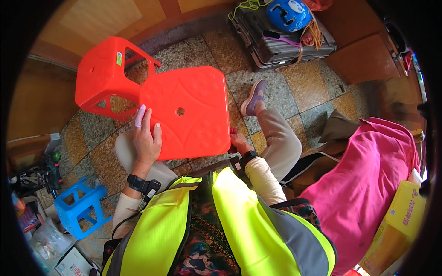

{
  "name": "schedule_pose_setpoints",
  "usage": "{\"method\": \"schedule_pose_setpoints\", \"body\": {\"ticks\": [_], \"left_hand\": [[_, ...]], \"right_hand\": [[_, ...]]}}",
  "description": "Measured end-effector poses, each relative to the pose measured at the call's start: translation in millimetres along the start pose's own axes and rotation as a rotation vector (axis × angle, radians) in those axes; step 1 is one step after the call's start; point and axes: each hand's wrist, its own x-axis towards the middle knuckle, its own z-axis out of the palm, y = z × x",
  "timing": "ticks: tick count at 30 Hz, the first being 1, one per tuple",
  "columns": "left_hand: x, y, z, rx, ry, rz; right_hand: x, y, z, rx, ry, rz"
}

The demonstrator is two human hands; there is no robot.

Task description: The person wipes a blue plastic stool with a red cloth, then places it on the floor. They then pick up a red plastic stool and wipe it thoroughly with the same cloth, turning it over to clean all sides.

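Note:
A red plastic stool stands before me, its square seat facing up, with a round hole in the middle and raised patterns. My left hand lies on the seat's left edge, fingers spread, a light purple cover on one finger. At the right edge is my right hand. Its fingers are partly hidden by the stool, and a small dark red thing shows at them; whether they grip it or the stool is unclear. Left of this stool, a second red plastic stool lies tilted, with a label on it.
A small blue plastic stool stands at the lower left near plastic bags. At the far wall lies a dark suitcase bearing a blue helmet. On my right are a pink cloth and a yellow box.

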Motion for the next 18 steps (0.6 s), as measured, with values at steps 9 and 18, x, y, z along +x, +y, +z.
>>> {"method": "schedule_pose_setpoints", "body": {"ticks": [9,18], "left_hand": [[-2,1,3,0.024,0.059,0.025],[-5,-6,8,0.002,0.033,0.03]], "right_hand": [[-168,-156,-50,0.736,-0.065,0.024],[-211,-192,-47,0.413,0.216,-0.454]]}}
